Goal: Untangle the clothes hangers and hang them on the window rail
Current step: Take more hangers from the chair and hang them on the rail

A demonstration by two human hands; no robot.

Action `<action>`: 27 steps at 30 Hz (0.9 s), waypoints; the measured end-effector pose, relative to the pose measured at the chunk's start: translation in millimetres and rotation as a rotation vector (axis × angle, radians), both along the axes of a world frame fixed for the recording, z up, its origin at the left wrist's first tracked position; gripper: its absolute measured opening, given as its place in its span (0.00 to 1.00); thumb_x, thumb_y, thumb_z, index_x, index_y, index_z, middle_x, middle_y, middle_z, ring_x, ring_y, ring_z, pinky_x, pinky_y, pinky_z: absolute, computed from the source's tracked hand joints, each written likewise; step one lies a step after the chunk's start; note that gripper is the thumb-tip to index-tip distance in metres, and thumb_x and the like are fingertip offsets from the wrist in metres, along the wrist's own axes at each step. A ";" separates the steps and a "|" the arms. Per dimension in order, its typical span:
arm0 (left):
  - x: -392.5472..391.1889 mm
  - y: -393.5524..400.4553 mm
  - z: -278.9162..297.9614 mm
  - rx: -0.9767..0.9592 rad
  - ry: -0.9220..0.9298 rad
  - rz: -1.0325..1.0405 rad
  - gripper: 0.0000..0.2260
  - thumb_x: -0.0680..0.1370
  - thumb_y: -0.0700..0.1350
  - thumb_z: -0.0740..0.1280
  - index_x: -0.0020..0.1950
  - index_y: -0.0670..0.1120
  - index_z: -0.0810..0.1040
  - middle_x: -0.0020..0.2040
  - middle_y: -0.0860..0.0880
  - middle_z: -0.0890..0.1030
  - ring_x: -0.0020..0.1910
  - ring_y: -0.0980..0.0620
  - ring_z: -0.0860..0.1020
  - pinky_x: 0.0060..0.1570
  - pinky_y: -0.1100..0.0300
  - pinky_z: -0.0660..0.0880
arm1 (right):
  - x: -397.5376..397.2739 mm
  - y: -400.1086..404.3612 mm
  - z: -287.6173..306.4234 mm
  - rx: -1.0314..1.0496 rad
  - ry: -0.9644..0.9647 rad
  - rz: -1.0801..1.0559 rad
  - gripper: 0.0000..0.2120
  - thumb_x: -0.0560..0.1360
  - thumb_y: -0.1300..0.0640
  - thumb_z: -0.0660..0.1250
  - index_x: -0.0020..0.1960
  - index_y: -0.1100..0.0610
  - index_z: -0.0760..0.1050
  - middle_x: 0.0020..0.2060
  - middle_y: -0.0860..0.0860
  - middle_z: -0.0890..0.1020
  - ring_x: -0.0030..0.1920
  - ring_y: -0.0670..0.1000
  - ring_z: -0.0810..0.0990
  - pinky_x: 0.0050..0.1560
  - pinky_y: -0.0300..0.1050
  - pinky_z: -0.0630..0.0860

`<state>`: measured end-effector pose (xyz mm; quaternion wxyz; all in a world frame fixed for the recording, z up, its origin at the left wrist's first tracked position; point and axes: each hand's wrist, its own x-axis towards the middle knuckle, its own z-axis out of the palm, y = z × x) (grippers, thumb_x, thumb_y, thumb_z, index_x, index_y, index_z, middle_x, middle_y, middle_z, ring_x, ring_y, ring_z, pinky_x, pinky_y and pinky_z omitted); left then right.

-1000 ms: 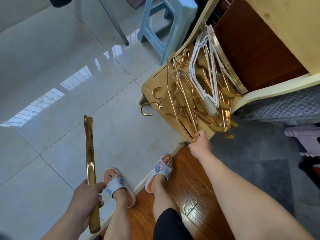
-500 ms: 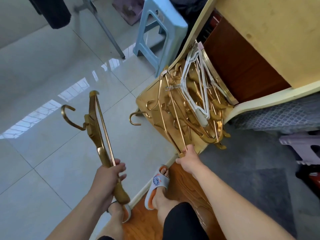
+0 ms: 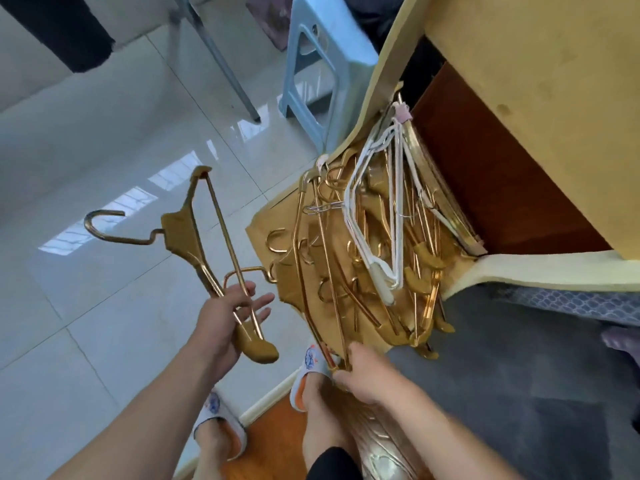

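My left hand (image 3: 225, 315) holds one freed gold-coloured metal clothes hanger with broad shoulder pads (image 3: 194, 244) by its lower end, thumb and palm curled round the crossbar and shoulder rod while the outer fingers (image 3: 261, 301) lie fairly straight; its hook points out toward nine o'clock, well apart from the rest. That one is loose, but it is not hung yet, and no window rail shows anywhere in view, so I judge the hanging part has barely begun for what is in front of me. My right hand (image 3: 363, 377) pinches the near corner of a second gold metal hanger (image 3: 311, 271) that runs up toward twelve o'clock into the tangled heap of gold hangers (image 3: 381, 265), which leans against the pale yellow padded edge (image 3: 540, 270) and the dark brown wood panel (image 3: 491, 188). Several white wire hangers (image 3: 377, 216) are threaded through the top of that heap, at about one o'clock from my right hand. Hooks and bars cross each other all through it, so most of the untangling looks to be ahead of me. A light blue plastic stool (image 3: 325, 71) stands on the glossy tile floor (image 3: 104, 161) beyond the heap.
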<state>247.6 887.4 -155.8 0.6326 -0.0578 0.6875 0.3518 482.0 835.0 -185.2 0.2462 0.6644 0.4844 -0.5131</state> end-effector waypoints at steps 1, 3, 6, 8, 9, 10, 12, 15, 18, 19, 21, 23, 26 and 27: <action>3.2 1.9 3.0 0.005 0.036 -0.007 0.10 0.80 0.33 0.62 0.59 0.36 0.78 0.54 0.39 0.82 0.55 0.40 0.85 0.66 0.43 0.76 | 4.4 19.1 0.3 0.081 -0.026 0.008 0.21 0.78 0.45 0.67 0.68 0.50 0.72 0.63 0.50 0.78 0.61 0.54 0.78 0.61 0.52 0.77; 6.5 4.6 6.3 -0.007 0.109 -0.046 0.08 0.79 0.32 0.63 0.55 0.39 0.79 0.53 0.41 0.82 0.56 0.43 0.85 0.67 0.47 0.75 | 9.0 67.9 4.4 0.294 -0.025 -0.103 0.18 0.80 0.48 0.64 0.69 0.49 0.73 0.62 0.48 0.78 0.59 0.51 0.78 0.61 0.53 0.78; 11.7 9.1 11.2 -0.023 0.137 -0.052 0.08 0.79 0.33 0.64 0.54 0.40 0.81 0.56 0.39 0.84 0.57 0.47 0.84 0.66 0.48 0.73 | 5.1 142.1 0.7 0.555 -0.060 -0.151 0.19 0.82 0.54 0.62 0.71 0.54 0.70 0.65 0.51 0.75 0.63 0.54 0.76 0.63 0.52 0.76; 14.9 11.7 12.8 -0.024 0.134 -0.037 0.09 0.79 0.33 0.64 0.54 0.39 0.82 0.56 0.39 0.84 0.59 0.47 0.83 0.67 0.47 0.73 | -2.4 177.7 -7.8 0.583 -0.102 -0.072 0.20 0.82 0.55 0.62 0.73 0.56 0.68 0.67 0.54 0.73 0.66 0.57 0.73 0.64 0.53 0.73; 15.8 12.7 12.7 -0.021 0.131 -0.023 0.10 0.79 0.32 0.63 0.54 0.38 0.82 0.56 0.40 0.84 0.59 0.47 0.83 0.67 0.48 0.73 | -6.0 188.8 -13.6 0.555 -0.110 -0.046 0.20 0.82 0.54 0.63 0.72 0.57 0.68 0.67 0.55 0.74 0.67 0.58 0.73 0.64 0.54 0.72; 16.5 13.6 12.0 -0.022 0.128 -0.011 0.10 0.79 0.32 0.63 0.55 0.38 0.82 0.56 0.40 0.85 0.59 0.47 0.83 0.65 0.49 0.74 | -9.0 196.2 -19.8 0.515 -0.115 -0.030 0.20 0.81 0.53 0.63 0.71 0.58 0.68 0.66 0.56 0.75 0.66 0.59 0.73 0.63 0.54 0.73; 19.0 15.1 12.3 -0.021 0.117 0.013 0.10 0.78 0.32 0.63 0.56 0.37 0.82 0.55 0.40 0.85 0.59 0.47 0.83 0.61 0.54 0.76 | -11.9 201.8 -28.5 0.476 -0.138 -0.010 0.16 0.82 0.53 0.64 0.67 0.59 0.71 0.62 0.57 0.78 0.63 0.61 0.75 0.60 0.53 0.75; 23.3 15.1 13.4 -0.029 0.104 0.012 0.10 0.79 0.32 0.63 0.55 0.38 0.83 0.54 0.40 0.85 0.58 0.47 0.83 0.58 0.56 0.76 | -12.6 202.0 -32.8 0.464 -0.139 -0.095 0.10 0.81 0.58 0.64 0.62 0.57 0.74 0.57 0.55 0.80 0.57 0.59 0.79 0.53 0.50 0.76; 27.3 16.1 17.1 -0.032 0.125 -0.031 0.10 0.79 0.32 0.63 0.54 0.39 0.83 0.53 0.41 0.86 0.58 0.48 0.83 0.58 0.57 0.75 | -6.4 191.2 -31.7 0.523 -0.142 -0.147 0.07 0.80 0.63 0.62 0.57 0.56 0.75 0.53 0.52 0.78 0.48 0.54 0.78 0.45 0.47 0.76; 29.1 17.8 18.3 -0.031 0.135 -0.049 0.11 0.79 0.32 0.63 0.53 0.40 0.83 0.53 0.41 0.86 0.57 0.49 0.83 0.56 0.58 0.74 | -2.2 185.9 -29.4 0.548 -0.143 -0.131 0.07 0.80 0.64 0.61 0.55 0.56 0.74 0.52 0.51 0.76 0.45 0.51 0.77 0.40 0.44 0.73; 31.4 20.9 20.4 -0.030 0.144 -0.079 0.11 0.79 0.31 0.63 0.52 0.40 0.83 0.54 0.42 0.85 0.58 0.49 0.82 0.51 0.60 0.74 | 5.5 174.6 -27.4 0.563 -0.102 -0.107 0.07 0.80 0.65 0.59 0.51 0.54 0.71 0.50 0.50 0.74 0.41 0.48 0.73 0.33 0.41 0.64; 32.5 22.8 20.5 -0.026 0.149 -0.096 0.11 0.78 0.31 0.63 0.51 0.40 0.83 0.54 0.41 0.85 0.58 0.49 0.82 0.50 0.61 0.74 | 10.7 168.8 -28.5 0.537 -0.047 -0.109 0.07 0.81 0.65 0.58 0.51 0.53 0.70 0.49 0.49 0.75 0.42 0.49 0.74 0.32 0.41 0.63; 30.3 23.5 17.7 -0.021 0.150 -0.092 0.10 0.78 0.32 0.63 0.52 0.39 0.83 0.54 0.40 0.85 0.58 0.48 0.82 0.58 0.58 0.75 | 12.3 167.4 -33.7 0.458 0.028 -0.182 0.08 0.82 0.64 0.58 0.55 0.52 0.70 0.49 0.50 0.76 0.45 0.50 0.77 0.36 0.42 0.70; 28.8 23.3 15.9 -0.022 0.147 -0.081 0.10 0.79 0.32 0.63 0.53 0.38 0.83 0.52 0.40 0.85 0.58 0.48 0.83 0.62 0.55 0.75 | 11.8 165.5 -35.1 0.440 0.051 -0.193 0.08 0.82 0.63 0.60 0.56 0.52 0.70 0.49 0.50 0.76 0.46 0.51 0.78 0.39 0.43 0.72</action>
